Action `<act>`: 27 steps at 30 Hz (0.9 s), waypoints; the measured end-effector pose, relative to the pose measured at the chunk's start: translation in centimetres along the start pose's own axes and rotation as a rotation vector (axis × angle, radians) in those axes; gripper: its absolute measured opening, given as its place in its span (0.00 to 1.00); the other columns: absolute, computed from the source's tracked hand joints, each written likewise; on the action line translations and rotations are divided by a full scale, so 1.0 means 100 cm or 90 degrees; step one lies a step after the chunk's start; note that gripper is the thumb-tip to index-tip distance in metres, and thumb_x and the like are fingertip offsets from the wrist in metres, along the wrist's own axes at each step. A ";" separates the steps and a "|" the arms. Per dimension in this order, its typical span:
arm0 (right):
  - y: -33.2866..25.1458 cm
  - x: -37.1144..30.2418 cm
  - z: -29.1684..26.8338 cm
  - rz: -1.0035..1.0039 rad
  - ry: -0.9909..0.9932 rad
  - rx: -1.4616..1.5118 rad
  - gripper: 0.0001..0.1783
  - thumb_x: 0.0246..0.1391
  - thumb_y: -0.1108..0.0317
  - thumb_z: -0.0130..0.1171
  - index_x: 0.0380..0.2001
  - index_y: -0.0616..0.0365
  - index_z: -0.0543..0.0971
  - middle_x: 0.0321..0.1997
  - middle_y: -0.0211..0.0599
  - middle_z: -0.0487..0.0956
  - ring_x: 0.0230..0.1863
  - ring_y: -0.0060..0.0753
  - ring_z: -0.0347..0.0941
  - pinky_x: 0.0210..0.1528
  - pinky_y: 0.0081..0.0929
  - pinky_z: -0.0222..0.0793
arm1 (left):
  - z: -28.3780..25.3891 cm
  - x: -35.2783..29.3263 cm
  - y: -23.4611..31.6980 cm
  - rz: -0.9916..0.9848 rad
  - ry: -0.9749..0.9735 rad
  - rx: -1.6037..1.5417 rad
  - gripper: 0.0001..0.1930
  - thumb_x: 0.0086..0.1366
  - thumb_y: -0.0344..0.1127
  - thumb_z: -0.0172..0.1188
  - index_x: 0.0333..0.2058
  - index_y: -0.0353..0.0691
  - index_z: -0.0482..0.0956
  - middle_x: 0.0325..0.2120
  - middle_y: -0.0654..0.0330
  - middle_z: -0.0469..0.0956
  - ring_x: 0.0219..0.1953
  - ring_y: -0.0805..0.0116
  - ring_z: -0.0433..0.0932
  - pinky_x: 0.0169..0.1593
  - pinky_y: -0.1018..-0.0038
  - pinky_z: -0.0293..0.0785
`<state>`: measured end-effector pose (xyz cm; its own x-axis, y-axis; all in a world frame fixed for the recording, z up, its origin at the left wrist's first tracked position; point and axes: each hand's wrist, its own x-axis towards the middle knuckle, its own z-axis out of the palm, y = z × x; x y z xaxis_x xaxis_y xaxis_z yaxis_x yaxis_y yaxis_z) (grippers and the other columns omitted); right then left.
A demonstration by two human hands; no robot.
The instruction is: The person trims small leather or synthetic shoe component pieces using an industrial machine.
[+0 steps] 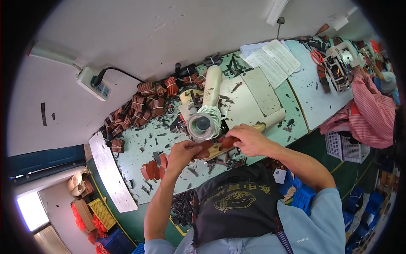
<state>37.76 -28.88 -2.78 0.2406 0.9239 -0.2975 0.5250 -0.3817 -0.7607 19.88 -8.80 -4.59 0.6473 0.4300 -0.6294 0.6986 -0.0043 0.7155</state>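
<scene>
Brown pieces [206, 149] are pinched by left fingers [194, 150] and right fingers [235, 134] near gold lettering [233, 189].

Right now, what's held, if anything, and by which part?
The left hand pinches a reddish-brown piece near its left end. The right hand touches similar material; whether it grips cannot be told.

Left hand [182, 154] curled in a pinch, left forearm [160, 203] stretching from near to far, right hand [250, 139] also pinching, turned leftward, right forearm [301, 164] slanting in from the right
</scene>
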 end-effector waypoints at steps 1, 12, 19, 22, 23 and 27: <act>0.000 0.001 0.000 -0.002 -0.050 -0.014 0.18 0.46 0.77 0.56 0.44 0.59 0.76 0.45 0.46 0.75 0.51 0.52 0.68 0.54 0.41 0.64 | -0.002 -0.001 0.000 -0.005 -0.005 0.011 0.14 0.56 0.37 0.66 0.36 0.33 0.83 0.20 0.61 0.79 0.19 0.77 0.75 0.23 0.78 0.69; -0.028 0.009 -0.002 0.053 -0.018 -0.151 0.20 0.45 0.79 0.56 0.45 0.59 0.76 0.47 0.47 0.73 0.53 0.50 0.66 0.56 0.39 0.63 | 0.000 -0.002 0.000 0.083 -0.043 0.003 0.12 0.58 0.33 0.63 0.39 0.34 0.82 0.29 0.60 0.83 0.26 0.77 0.78 0.32 0.77 0.74; 0.002 0.008 0.010 -0.082 0.064 -0.068 0.24 0.36 0.79 0.56 0.44 0.66 0.74 0.45 0.48 0.73 0.49 0.52 0.67 0.52 0.40 0.65 | 0.017 0.001 0.027 0.101 0.053 0.141 0.13 0.55 0.33 0.65 0.40 0.35 0.81 0.28 0.57 0.84 0.28 0.75 0.81 0.32 0.76 0.75; -0.015 0.016 0.014 -0.050 0.045 -0.156 0.25 0.37 0.78 0.57 0.45 0.66 0.74 0.48 0.49 0.73 0.50 0.54 0.66 0.54 0.40 0.64 | 0.018 0.002 0.010 0.123 0.024 0.033 0.14 0.55 0.32 0.64 0.41 0.36 0.81 0.29 0.57 0.84 0.29 0.75 0.81 0.33 0.76 0.75; -0.022 0.016 0.010 -0.001 0.003 -0.166 0.26 0.37 0.78 0.56 0.46 0.66 0.73 0.49 0.49 0.73 0.51 0.52 0.67 0.54 0.40 0.63 | 0.015 0.000 0.005 0.142 -0.016 -0.072 0.14 0.55 0.30 0.63 0.42 0.37 0.80 0.30 0.57 0.84 0.32 0.75 0.82 0.36 0.76 0.76; -0.023 0.007 0.000 0.049 -0.006 -0.100 0.25 0.43 0.80 0.53 0.49 0.64 0.72 0.47 0.47 0.71 0.52 0.50 0.64 0.57 0.41 0.62 | 0.010 -0.007 0.007 0.136 0.028 0.022 0.15 0.56 0.29 0.63 0.43 0.37 0.80 0.31 0.57 0.84 0.34 0.73 0.82 0.39 0.76 0.76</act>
<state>36.73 -27.38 -1.17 0.2779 0.8919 -0.3569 0.6266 -0.4499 -0.6363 20.23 -9.99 -3.95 0.7686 0.4544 -0.4503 0.5574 -0.1302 0.8200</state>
